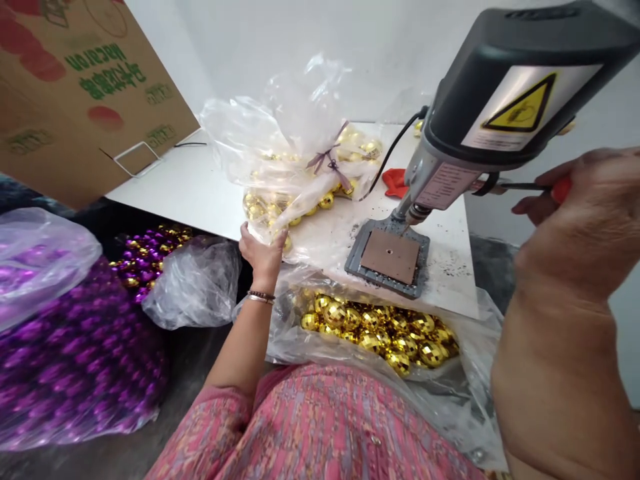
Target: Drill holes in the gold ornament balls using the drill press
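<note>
while left hand (263, 257) grips one bag (295, 127), right hand (590, 193) on one drill lever (530, 187)

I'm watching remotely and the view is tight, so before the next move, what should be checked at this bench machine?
Right hand on the red-tipped lever: ok, gripped.
Left hand off the base plate: ok, it grips a clear plastic bag.
Brown pad on the plate: ok, seated.
Spindle tip above the pad: cannot tell the gap.
Black cable: not ok, lies against the bag.
Tabletop near the plate: not ok, dark specks scattered.
</note>
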The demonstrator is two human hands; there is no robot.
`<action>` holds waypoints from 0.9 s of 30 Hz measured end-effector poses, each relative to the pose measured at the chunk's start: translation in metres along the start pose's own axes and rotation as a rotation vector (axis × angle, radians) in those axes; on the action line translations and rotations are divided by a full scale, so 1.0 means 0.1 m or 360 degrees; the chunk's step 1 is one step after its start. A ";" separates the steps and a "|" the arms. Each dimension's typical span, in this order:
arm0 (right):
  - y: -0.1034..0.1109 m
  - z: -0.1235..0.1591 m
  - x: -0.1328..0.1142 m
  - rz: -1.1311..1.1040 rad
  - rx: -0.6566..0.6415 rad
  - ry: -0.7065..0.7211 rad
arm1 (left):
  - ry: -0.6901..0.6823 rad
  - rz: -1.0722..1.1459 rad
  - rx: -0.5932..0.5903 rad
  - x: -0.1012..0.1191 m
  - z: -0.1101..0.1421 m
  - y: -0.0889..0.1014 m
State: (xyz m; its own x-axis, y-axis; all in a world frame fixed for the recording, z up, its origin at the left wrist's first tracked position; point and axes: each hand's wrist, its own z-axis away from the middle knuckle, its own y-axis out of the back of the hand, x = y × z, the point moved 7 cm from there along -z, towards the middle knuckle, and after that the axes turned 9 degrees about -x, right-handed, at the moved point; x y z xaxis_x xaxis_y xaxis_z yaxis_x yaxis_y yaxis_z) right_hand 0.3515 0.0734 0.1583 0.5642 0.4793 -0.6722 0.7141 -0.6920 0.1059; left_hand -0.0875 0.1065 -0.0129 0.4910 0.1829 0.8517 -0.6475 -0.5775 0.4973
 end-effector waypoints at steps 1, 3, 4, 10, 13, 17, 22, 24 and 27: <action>0.00 0.01 0.00 -0.0006 0.0008 -0.0010 | 0.0092 0.0118 -0.0050 -0.11 -0.06 -0.05; 0.01 0.04 0.00 -0.0011 0.0051 -0.0066 | 0.0184 0.0388 -0.0233 -0.24 -0.18 -0.22; 0.01 0.05 0.02 -0.0005 0.0064 -0.0109 | 0.0202 0.0503 -0.0312 -0.26 -0.25 -0.29; 0.04 0.08 0.08 -0.0017 0.0164 -0.0177 | 0.0079 0.0896 -0.0353 0.09 -0.68 -0.48; 0.05 0.07 0.09 -0.0035 0.0214 -0.0133 | -0.0180 0.1079 -0.0431 0.32 -0.78 -0.51; 0.05 0.08 0.10 -0.0057 0.0207 -0.0204 | -0.0106 0.0805 -0.0497 0.10 -0.72 -0.52; 0.04 0.09 0.05 -0.0076 0.0183 -0.0205 | -0.0036 0.0108 -0.0209 -0.18 -0.46 -0.24; 0.05 0.09 0.05 -0.0063 0.0198 -0.0185 | -0.0313 -0.0023 -0.0133 0.05 -0.28 -0.18; 0.06 0.10 0.05 -0.0021 0.0186 -0.0107 | -0.0757 -0.0006 -0.0382 0.54 0.02 -0.37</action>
State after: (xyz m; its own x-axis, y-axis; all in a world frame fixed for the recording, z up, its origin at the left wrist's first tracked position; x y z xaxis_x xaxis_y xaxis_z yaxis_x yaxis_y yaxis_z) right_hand 0.3543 0.0666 0.1480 0.5234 0.4544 -0.7208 0.6659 -0.7459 0.0134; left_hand -0.0359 0.1358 0.0140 0.6675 -0.2286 0.7086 -0.7330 -0.3688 0.5716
